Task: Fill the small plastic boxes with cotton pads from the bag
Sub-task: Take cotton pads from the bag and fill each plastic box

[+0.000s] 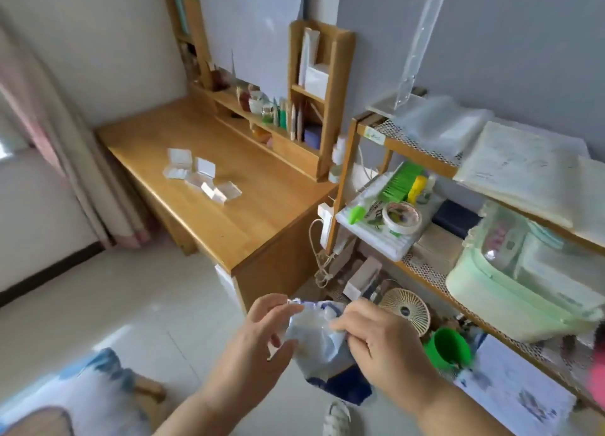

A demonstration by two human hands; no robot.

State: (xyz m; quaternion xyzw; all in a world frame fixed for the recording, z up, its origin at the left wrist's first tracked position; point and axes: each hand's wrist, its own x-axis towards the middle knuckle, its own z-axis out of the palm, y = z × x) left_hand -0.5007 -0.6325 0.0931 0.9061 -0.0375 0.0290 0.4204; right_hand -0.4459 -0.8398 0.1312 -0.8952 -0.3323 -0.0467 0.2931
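The bag (322,340) is pinched by the right hand (383,347); the left hand (258,334), loosely open, touches it. The small plastic boxes (201,177) lie far left on the desk (229,226), nearer the left hand.

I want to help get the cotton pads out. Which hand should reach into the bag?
Probably the left hand. Its fingers look loose beside the top of the bag, while the right hand pinches the bag's edge and holds it steady. Nothing is in the small boxes on the desk yet.
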